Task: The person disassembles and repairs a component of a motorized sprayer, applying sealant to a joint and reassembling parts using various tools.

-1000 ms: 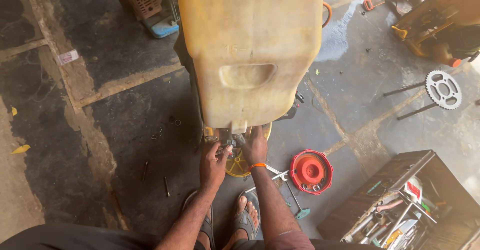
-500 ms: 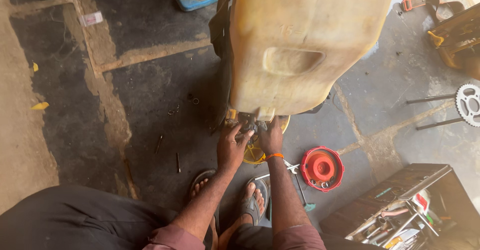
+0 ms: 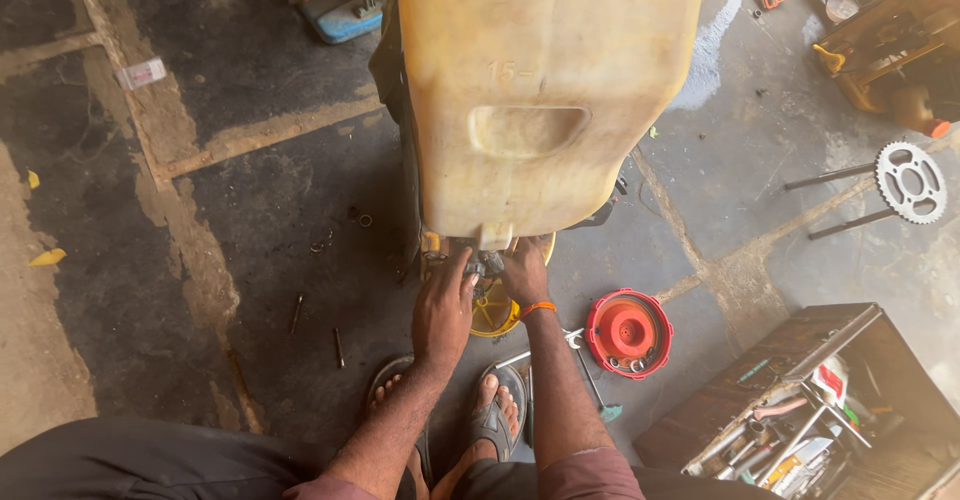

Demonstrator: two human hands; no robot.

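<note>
Floor: dark, oil-stained stone slabs (image 3: 250, 220) with pale joints, seen from above; person squatting, feet in sandals (image 3: 495, 415) at bottom centre.

Work item: small metal fitting (image 3: 483, 263) at the underside of a large yellowed plastic tank (image 3: 545, 90). Tank fills the top centre of the view and stands upright on a dark frame; a recessed grip is moulded into its face. The fitting sits directly below the tank's lower edge, above a yellow round part (image 3: 495, 310) lying on the floor.

Left hand (image 3: 443, 310): reaching up under the tank, fingers curled narrowly at the fitting, thumb side touching it. Whether it actually pinches the fitting cannot be told; fingertips are partly hidden.

Right hand (image 3: 524, 272): orange band at the wrist, fingers closed in against the same fitting from the other side. Grip also not resolvable.

Surroundings, outward:
- Spanner (image 3: 545, 348) on the floor just beside the right forearm.
- Red round cover (image 3: 629, 332) to the right, near the spanner, with small bolts lying in its rim.
- Loose bolts (image 3: 338, 345) on the floor to the left of the left arm.
- Open dark toolbox (image 3: 790, 410) at lower right, crowded with tools.
- Chain sprocket (image 3: 910, 182) at far right, well apart from the tank, with two thin rods beside it.
- Blue-based machine (image 3: 340, 10) at top left, behind the tank.
</note>
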